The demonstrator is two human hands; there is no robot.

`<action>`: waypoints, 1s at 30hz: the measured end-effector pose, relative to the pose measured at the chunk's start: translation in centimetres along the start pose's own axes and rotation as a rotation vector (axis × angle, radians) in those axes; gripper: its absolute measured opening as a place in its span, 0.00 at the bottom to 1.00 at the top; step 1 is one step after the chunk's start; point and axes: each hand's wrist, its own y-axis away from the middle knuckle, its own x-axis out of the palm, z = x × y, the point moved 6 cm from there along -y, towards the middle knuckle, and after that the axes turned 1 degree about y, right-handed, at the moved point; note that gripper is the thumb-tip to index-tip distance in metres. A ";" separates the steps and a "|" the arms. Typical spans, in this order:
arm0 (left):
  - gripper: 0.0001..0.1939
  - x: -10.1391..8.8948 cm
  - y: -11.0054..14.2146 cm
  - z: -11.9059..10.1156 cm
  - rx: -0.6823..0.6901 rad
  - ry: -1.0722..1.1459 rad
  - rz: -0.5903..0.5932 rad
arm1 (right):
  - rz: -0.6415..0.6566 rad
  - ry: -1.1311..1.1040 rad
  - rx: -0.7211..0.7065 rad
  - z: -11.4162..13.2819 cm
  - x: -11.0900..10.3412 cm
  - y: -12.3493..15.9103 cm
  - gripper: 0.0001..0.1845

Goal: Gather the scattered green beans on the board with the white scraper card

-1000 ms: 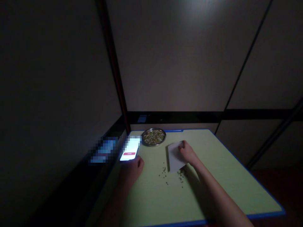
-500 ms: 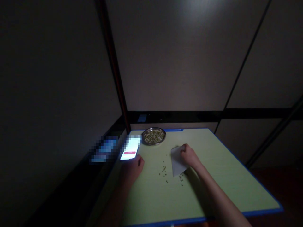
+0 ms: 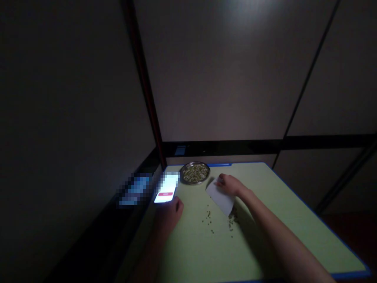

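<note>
My right hand (image 3: 231,184) is closed on the upper edge of a small white sheet of paper (image 3: 222,199), tilted above the table with its lower corner pointing down. Small dark green beans (image 3: 231,224) lie scattered near that corner. Another loose scatter of beans (image 3: 209,218) lies to the left. My left hand (image 3: 171,212) is closed at the bottom of a phone (image 3: 167,190) with a bright screen and a red button, and appears to grip it. Its fingers are partly in the dark.
A round metal plate (image 3: 194,173) holding many green and whitish bits stands at the table's far left. The pale green table (image 3: 200,255) has blue edging. A dark glossy strip (image 3: 229,148) runs along the back wall, and a dark wall stands close on the left.
My right hand has moved slightly left and away from me, turning the paper so that its lower corner swings right. More beans show by that corner. My left hand stays by the phone.
</note>
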 end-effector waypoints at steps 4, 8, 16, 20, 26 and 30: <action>0.15 0.1 0.0 0.1 -0.008 0.009 -0.015 | 0.033 0.052 -0.089 1.3 0.2 -0.3 0.19; 0.14 0.0 0.0 0.1 -0.011 0.050 -0.021 | 0.064 0.080 -0.173 3.2 0.5 -0.1 0.21; 0.15 -1.0 0.1 0.3 -0.072 0.215 -0.059 | 0.094 0.072 -0.304 6.5 1.1 2.6 0.22; 0.15 -1.7 0.3 0.8 -0.171 0.378 -0.086 | 0.085 0.059 -0.313 7.3 1.4 3.9 0.22; 0.15 -3.1 0.1 1.4 -0.190 0.589 -0.155 | 0.093 0.032 -0.300 8.2 2.2 5.4 0.22; 0.14 -4.6 0.6 1.8 -0.213 0.673 -0.184 | 0.117 -0.042 -0.336 9.4 3.1 6.4 0.22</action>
